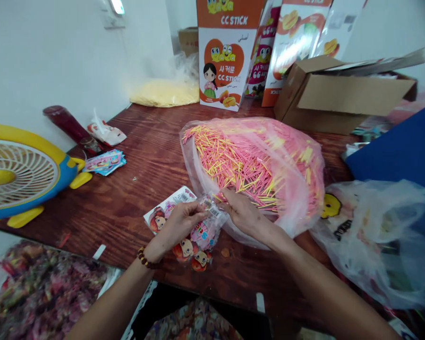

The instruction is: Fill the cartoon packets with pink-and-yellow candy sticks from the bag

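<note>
My left hand [182, 222], wearing a beaded bracelet, pinches the upper part of a clear printed plastic packet [207, 231] with a cartoon girl's head on it. My right hand [242, 210] is closed at the packet's top edge, with thin pink and yellow sticks at its fingertips; how many is hidden. Under and beside my left hand lies a stack of flat printed packets [157, 215] on white backing. Just beyond my right hand, a large open clear bag [301, 189] spreads over the table, full of loose pink and yellow sticks [230, 160].
A yellow and blue fan [21, 170] stands at left, near a dark red bottle [69, 125] and small sachets [106, 163]. Printed boxes [223, 75] and an open carton [340, 94] line the back. A plastic bag [378, 236] sits at right on the wooden table [134, 141].
</note>
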The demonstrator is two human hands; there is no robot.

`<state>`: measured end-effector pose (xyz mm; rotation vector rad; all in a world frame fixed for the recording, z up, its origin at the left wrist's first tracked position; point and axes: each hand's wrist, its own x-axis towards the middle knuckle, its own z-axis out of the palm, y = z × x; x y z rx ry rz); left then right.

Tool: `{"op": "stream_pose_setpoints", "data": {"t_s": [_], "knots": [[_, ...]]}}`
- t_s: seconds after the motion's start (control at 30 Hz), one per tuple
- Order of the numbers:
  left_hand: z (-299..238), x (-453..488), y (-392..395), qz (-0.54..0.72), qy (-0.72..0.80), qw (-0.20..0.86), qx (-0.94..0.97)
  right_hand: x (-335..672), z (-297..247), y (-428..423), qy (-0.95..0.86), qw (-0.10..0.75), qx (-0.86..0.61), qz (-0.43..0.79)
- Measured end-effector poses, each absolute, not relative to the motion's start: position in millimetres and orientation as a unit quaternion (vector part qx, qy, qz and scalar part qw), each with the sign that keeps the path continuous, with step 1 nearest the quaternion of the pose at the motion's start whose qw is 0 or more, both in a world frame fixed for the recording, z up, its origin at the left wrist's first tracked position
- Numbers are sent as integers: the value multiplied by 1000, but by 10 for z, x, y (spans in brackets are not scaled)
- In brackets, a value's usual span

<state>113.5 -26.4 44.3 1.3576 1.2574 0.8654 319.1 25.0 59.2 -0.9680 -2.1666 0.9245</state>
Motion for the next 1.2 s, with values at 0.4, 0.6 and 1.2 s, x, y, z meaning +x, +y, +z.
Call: {"op": "stream_pose_setpoints", "data": {"t_s": [0.4,0.6,1.2], "knots": [[361,1162,-450,404,527,470,582,2964,762,117,-414,599,-352,589],[380,1238,-463,424,526,473,565,2714,777,40,-379,634,-335,584],[415,1243,-325,462,505,490,539,2939,679,30,-572,463,-342,584]]}}
